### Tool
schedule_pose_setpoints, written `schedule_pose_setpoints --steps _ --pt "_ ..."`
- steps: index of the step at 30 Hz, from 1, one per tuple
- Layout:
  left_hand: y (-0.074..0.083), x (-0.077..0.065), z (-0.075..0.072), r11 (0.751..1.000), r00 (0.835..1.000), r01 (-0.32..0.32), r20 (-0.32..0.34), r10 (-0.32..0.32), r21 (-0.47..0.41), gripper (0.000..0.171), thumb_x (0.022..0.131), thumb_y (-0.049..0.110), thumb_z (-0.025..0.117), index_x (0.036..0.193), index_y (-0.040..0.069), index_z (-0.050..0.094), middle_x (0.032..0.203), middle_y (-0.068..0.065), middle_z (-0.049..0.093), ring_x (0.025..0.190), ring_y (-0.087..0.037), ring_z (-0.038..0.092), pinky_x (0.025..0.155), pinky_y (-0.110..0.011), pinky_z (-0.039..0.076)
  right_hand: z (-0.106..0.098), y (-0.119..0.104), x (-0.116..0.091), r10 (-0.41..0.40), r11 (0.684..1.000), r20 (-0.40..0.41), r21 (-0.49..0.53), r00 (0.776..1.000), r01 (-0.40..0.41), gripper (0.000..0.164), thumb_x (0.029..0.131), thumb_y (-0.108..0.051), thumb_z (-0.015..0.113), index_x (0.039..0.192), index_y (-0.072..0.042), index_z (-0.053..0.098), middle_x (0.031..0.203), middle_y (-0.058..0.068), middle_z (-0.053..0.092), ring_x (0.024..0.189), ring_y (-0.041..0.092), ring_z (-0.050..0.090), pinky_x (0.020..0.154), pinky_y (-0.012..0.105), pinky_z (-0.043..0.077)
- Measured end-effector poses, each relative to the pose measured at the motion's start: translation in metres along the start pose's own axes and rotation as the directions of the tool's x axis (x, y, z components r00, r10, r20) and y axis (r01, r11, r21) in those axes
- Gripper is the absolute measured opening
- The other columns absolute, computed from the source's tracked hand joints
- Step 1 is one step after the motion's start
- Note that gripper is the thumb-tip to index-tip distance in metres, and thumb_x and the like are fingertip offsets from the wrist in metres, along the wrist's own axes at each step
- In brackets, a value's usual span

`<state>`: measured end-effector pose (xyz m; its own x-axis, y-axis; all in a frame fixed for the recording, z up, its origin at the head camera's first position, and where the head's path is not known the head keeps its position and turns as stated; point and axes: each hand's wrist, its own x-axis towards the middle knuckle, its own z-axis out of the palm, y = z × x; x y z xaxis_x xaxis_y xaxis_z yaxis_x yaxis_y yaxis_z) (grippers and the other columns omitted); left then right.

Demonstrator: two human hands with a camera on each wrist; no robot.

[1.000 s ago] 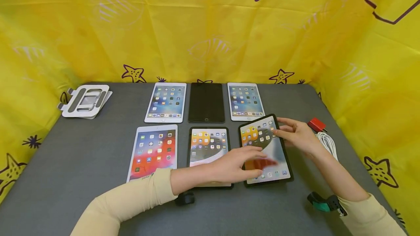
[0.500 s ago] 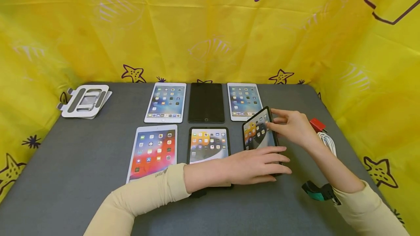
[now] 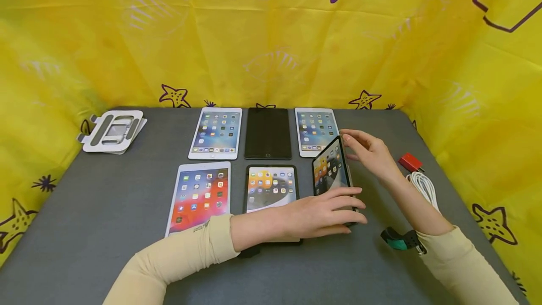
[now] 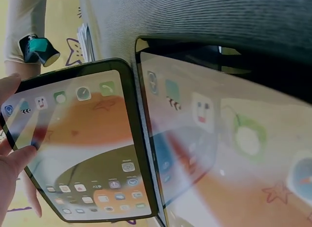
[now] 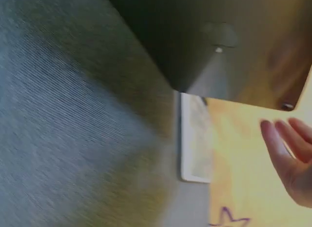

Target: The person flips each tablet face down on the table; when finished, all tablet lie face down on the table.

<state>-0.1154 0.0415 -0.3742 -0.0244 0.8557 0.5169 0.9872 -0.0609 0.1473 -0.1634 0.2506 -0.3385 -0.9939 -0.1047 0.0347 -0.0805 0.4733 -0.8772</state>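
Leftmost, a silver folding metal stand (image 3: 112,131) is lying on the gray cloth-covered table (image 3: 80,220). Along the front row, a white-framed tablet with a red-and-blue screen (image 3: 199,196) and a flat black-framed tablet with a lit screen (image 3: 271,185) are sitting. Next, the left hand (image 3: 319,214) is reaching across the lower part of a tilted black-framed tablet (image 3: 328,173), which is standing at the row's right end, right edge raised. That hand's fingers are stretching straight and slightly spread; its thumb is staying hidden. The right hand (image 3: 374,156) is curving loosely around the upper right corner, fingertips showing just off the back; whether its thumb is touching, I cannot tell. Farther right, a red plastic charger (image 3: 410,162) and a coiled white cable (image 3: 425,189) are resting.

Probably the tilted one will be handling as stiff, fairly light and slick, its glass fragile; opposite edges are offering the safest hold. Compared with half a second ago, it is tilting more steeply, and the right hand is sitting higher, nearer the corner.
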Motion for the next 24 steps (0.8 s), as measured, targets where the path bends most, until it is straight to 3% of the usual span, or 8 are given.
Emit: schedule_pose_setpoints --steps 2,5,8,11,15,21,24 --pt "0.0 -0.001 0.0 1.0 1.0 0.005 -0.003 -0.005 -0.014 0.029 0.097 0.023 0.062 0.124 0.012 0.064 0.133 -0.006 0.054 0.144 -0.021 0.025 0.115 -0.023 0.02 0.006 0.006 0.004 0.0 0.997 0.001 0.076 1.0 0.0 0.052 0.103 -0.039 0.046 0.142 -0.005 0.049 0.141 0.016 0.05 0.129 0.032 0.046 0.098 0.049 0.046" --pt "0.001 -0.003 -0.001 1.0 1.0 0.01 -0.009 -0.01 -0.022 0.029 0.097 0.023 0.061 0.124 0.012 0.064 0.134 -0.006 0.054 0.144 -0.021 0.024 0.115 -0.023 0.02 0.015 0.016 0.01 -0.011 0.99 0.043 0.14 0.999 0.005 0.053 0.105 -0.041 0.04 0.144 -0.006 0.046 0.144 0.013 0.047 0.128 0.028 0.043 0.104 0.05 0.04" --pt "0.001 -0.004 -0.001 0.999 1.0 0.013 -0.016 -0.014 -0.03 0.029 0.097 0.023 0.061 0.124 0.011 0.063 0.135 -0.006 0.053 0.144 -0.02 0.023 0.115 -0.024 0.02 0.024 0.028 0.014 -0.04 0.971 0.117 0.239 0.992 0.011 0.058 0.105 -0.045 0.035 0.145 -0.004 0.043 0.145 0.013 0.045 0.121 0.025 0.046 0.095 0.039 0.046" --pt "0.001 -0.006 -0.001 0.999 1.0 0.014 -0.019 -0.014 -0.036 0.029 0.097 0.023 0.061 0.124 0.011 0.063 0.134 -0.006 0.053 0.144 -0.02 0.023 0.116 -0.026 0.02 0.032 0.036 0.018 -0.08 0.926 0.163 0.377 0.983 0.013 0.06 0.105 -0.045 0.033 0.142 0.001 0.042 0.141 0.019 0.047 0.122 0.027 0.049 0.09 0.032 0.05" --pt "0.0 -0.009 -0.002 0.999 1.0 -0.002 -0.031 0.001 -0.043 0.027 0.097 0.022 0.061 0.121 0.01 0.063 0.131 -0.006 0.053 0.143 -0.019 0.025 0.114 -0.024 0.022 0.042 0.038 0.021 -0.108 0.872 0.156 0.489 0.982 0.019 0.049 0.106 -0.043 0.032 0.126 0.0 0.046 0.124 0.019 0.052 0.11 0.026 0.053 0.083 0.029 0.052" --pt "0.001 -0.013 -0.006 0.995 0.997 -0.033 -0.072 0.026 -0.098 0.022 0.097 0.019 0.062 0.116 0.009 0.063 0.125 -0.005 0.052 0.142 -0.018 0.029 0.111 -0.02 0.027 0.054 0.033 0.024 -0.094 0.84 0.109 0.542 0.99 0.02 0.035 0.106 -0.037 0.034 0.103 -0.003 0.042 0.103 0.012 0.045 0.099 0.022 0.046 0.092 0.035 0.038" --pt "0.002 -0.015 -0.006 0.992 0.995 -0.039 -0.098 0.027 -0.123 0.02 0.096 0.018 0.064 0.114 0.009 0.063 0.124 -0.005 0.051 0.141 -0.017 0.031 0.109 -0.019 0.029 0.058 0.03 0.025 -0.07 0.874 0.064 0.485 0.995 0.03 0.034 0.106 -0.034 0.034 0.097 -0.002 0.041 0.096 0.009 0.042 0.095 0.022 0.044 0.09 0.036 0.033"
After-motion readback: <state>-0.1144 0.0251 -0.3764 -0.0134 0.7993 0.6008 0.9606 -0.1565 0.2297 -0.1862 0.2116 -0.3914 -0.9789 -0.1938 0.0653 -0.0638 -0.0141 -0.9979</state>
